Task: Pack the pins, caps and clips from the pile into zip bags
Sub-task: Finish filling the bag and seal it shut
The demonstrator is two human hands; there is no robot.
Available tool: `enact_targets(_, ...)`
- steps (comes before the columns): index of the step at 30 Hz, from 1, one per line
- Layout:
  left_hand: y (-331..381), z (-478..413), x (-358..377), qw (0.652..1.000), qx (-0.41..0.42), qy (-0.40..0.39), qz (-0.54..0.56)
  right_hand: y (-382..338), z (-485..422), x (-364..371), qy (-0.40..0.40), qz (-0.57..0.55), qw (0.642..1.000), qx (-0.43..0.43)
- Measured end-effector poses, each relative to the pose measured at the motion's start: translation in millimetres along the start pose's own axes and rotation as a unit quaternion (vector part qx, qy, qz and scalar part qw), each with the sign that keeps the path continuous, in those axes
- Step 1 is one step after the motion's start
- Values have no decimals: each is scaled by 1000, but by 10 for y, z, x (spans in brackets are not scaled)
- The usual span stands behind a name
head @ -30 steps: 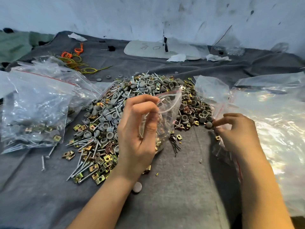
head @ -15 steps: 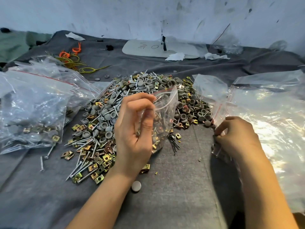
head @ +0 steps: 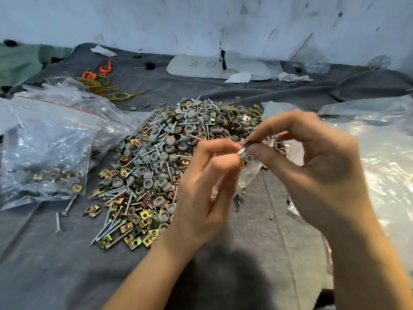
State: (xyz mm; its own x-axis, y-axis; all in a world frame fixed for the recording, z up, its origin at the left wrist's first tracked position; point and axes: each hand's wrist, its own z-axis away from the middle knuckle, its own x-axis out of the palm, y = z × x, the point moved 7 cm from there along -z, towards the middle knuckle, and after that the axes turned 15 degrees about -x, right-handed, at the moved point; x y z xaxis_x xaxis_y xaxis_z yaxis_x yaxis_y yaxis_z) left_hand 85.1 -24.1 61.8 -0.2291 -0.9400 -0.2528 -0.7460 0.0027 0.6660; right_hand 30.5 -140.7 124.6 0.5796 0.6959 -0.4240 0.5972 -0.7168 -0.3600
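Note:
A pile (head: 165, 153) of screw pins, grey caps and brass clips lies on the grey cloth (head: 67, 265) in the middle. Above its right edge my left hand (head: 201, 186) and my right hand (head: 317, 166) meet. Both pinch the top edge of a small clear zip bag (head: 248, 173), which hangs down between them. A grey cap and a few brass clips show through the bag. Its lower part is partly hidden behind my left fingers.
Filled zip bags (head: 44, 148) lie at the left, and a stack of clear bags (head: 380, 157) at the right. Loose screws (head: 58, 220) lie near the left bags. Orange and yellow wire ties (head: 98, 79) and a white board (head: 214, 67) are at the back by the wall.
My right hand left the bag stack at the right and came across to the small bag. The bag's wide mouth is now drawn narrow between both hands.

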Motion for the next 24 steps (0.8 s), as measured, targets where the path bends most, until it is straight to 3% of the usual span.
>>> enact_targets(3, -32, 1, -30, 1000, -14, 10, 7, 111, 64, 106, -45, -30, 997, 46)
enact_targets(8, -170, -83, -153, 990, -88, 56, 96, 455, 188, 34, 88, -153, 974, 143)
enact_targets(12, -277, -126, -278, 980, -125, 91, 129, 694, 406, 422, 18, -264, 932, 249)
enact_targets(14, -367, -141, -313, 954, -175, 99, 221, 689, 476, 650, -62, -288, 919, 262)
enact_targets(18, -574, -165, -359, 866, -283, 141, 387, 623, 530, 905, -180, -256, 916, 250)
enact_targets(21, -674, -173, -423, 822, -320, 172, 439, 598, 612, 1011, -201, -298, 888, 287)
enact_targets(24, -736, -163, -479, 804, -343, 196, 446, 598, 682, 1047, -179, -371, 842, 348)
